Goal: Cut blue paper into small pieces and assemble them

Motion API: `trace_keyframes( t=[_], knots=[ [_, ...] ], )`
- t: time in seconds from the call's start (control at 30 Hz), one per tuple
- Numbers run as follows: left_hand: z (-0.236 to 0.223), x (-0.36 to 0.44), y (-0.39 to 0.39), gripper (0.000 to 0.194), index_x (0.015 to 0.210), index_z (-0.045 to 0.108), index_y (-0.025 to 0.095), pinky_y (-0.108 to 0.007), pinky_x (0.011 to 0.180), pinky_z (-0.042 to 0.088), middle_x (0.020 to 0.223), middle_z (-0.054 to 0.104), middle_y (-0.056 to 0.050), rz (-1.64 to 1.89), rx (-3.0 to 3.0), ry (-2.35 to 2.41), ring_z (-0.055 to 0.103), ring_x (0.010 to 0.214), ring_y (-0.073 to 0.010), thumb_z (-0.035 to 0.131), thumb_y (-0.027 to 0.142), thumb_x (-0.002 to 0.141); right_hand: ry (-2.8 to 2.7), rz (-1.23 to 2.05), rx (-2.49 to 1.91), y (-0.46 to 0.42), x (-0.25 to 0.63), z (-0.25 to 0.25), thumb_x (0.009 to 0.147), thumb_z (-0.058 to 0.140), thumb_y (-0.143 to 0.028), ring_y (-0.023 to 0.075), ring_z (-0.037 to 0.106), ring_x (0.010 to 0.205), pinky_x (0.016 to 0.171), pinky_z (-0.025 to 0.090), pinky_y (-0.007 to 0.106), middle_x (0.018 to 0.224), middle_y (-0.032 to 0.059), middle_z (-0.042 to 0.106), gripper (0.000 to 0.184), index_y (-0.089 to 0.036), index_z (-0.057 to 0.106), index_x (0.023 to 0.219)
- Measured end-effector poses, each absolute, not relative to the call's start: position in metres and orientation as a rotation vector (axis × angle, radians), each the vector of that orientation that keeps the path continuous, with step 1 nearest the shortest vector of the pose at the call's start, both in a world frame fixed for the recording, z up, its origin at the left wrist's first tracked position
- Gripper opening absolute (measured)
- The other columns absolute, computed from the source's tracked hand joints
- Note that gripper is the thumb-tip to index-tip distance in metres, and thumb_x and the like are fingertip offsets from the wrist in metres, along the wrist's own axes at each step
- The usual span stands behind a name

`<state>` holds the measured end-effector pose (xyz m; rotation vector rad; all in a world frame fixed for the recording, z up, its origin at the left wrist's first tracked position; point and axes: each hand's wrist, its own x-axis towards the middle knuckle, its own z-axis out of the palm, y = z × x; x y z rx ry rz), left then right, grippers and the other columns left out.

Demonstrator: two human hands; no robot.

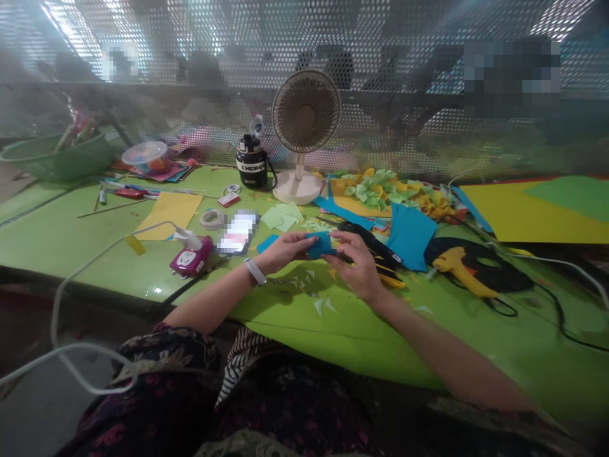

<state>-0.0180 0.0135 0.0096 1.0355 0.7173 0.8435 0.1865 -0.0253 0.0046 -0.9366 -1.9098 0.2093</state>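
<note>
Between my two hands, just above the green table [285,330], is a small piece of blue paper [319,245]. My left hand [288,249] pinches its left side, with the thumb on top. The fingers of my right hand [354,260] are closed on its right edge. Partly behind my left hand lies another blue paper piece [267,242]. Pale green paper pieces [281,216] are beyond my hands. Close past my right hand lies a black tool with a long handle [375,244], its kind unclear. Larger blue paper sheets [413,238] sit to its right.
A fan [307,114] and a black bottle [252,162] stand at the back. Left are a phone [238,231], a purple power adapter [191,257] and a white cable [71,279]. A yellow glue gun [464,273] lies right, below a heap of green and yellow paper pieces [390,190].
</note>
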Motion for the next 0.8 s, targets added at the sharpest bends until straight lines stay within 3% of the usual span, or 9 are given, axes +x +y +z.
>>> trace_keyframes(
  t=[0.2, 0.4, 0.8],
  knots=[
    [0.009, -0.010, 0.005, 0.054, 0.085, 0.072, 0.013, -0.042, 0.090, 0.054, 0.086, 0.074, -0.009, 0.815, 0.901, 0.621, 0.069, 0.081, -0.0187, 0.078, 0.064, 0.071, -1.780, 0.332, -1.033, -0.023, 0.185, 0.002, 0.089, 0.066, -0.051, 0.0278, 0.064, 0.106, 0.099, 0.050, 0.048, 0.109, 0.0106, 0.067, 0.032, -0.023, 0.058, 0.074],
    [0.004, -0.011, 0.004, 0.042, 0.100, 0.075, 0.013, -0.034, 0.094, 0.051, 0.100, 0.075, -0.008, 0.797, 1.100, 0.577, 0.069, 0.087, -0.0148, 0.091, 0.030, 0.065, -1.723, 0.448, -1.045, -0.022, 0.185, 0.001, 0.087, 0.068, -0.050, 0.0215, 0.065, 0.088, 0.082, 0.055, 0.038, 0.099, 0.0087, 0.066, 0.033, -0.021, 0.059, 0.073],
    [-0.005, -0.009, 0.004, 0.041, 0.104, 0.077, 0.015, -0.035, 0.095, 0.053, 0.104, 0.076, -0.010, 0.801, 1.104, 0.557, 0.071, 0.092, -0.0156, 0.086, 0.037, 0.071, -1.580, 0.707, -1.129, -0.026, 0.180, 0.003, 0.078, 0.071, -0.062, 0.0177, 0.060, 0.068, 0.068, 0.054, 0.033, 0.073, 0.0016, 0.064, 0.043, -0.022, 0.059, 0.074]
  ],
)
